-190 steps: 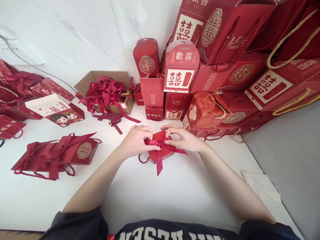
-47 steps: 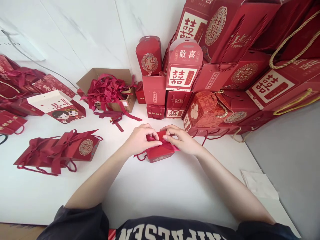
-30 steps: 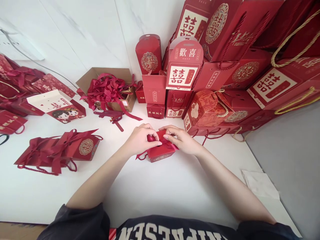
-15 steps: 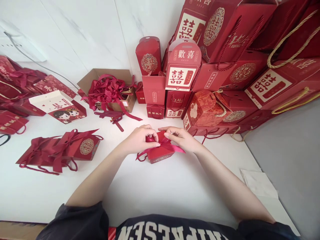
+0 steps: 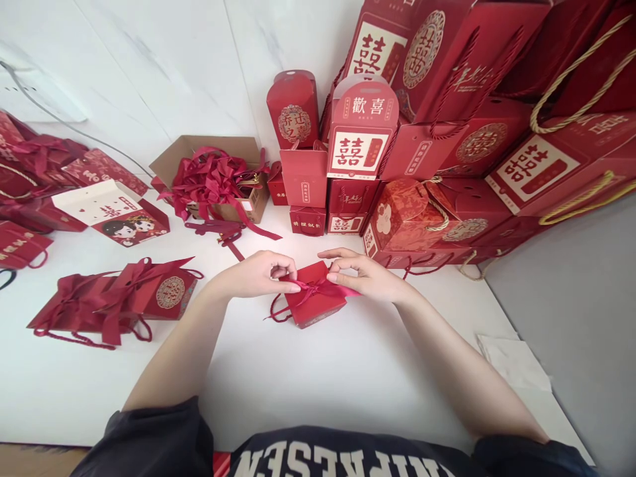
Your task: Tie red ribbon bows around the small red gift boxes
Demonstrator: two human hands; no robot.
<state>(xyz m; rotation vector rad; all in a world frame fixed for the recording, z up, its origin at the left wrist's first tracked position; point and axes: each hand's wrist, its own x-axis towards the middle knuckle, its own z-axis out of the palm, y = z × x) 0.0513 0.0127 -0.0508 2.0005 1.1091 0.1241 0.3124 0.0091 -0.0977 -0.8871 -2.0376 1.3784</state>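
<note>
A small red gift box lies on the white table before me, with a dark red cord handle looping out at its left. Across its top runs a crimson ribbon, knotted near the middle. My left hand pinches the ribbon's left side between thumb and fingers. On the right, my right hand grips the ribbon's other side between thumb and forefinger, its remaining fingers lifted. The ribbon is stretched between both hands, close above the box.
An open cardboard box full of tangled red ribbons stands at the back. Stacked red gift boxes rise at the back right. Two ribboned boxes lie at left, near a white-lidded box. White paper lies at right.
My hands have moved apart, the left one to the left, drawing the ribbon sideways. The knot and more of the box top now show between them.
</note>
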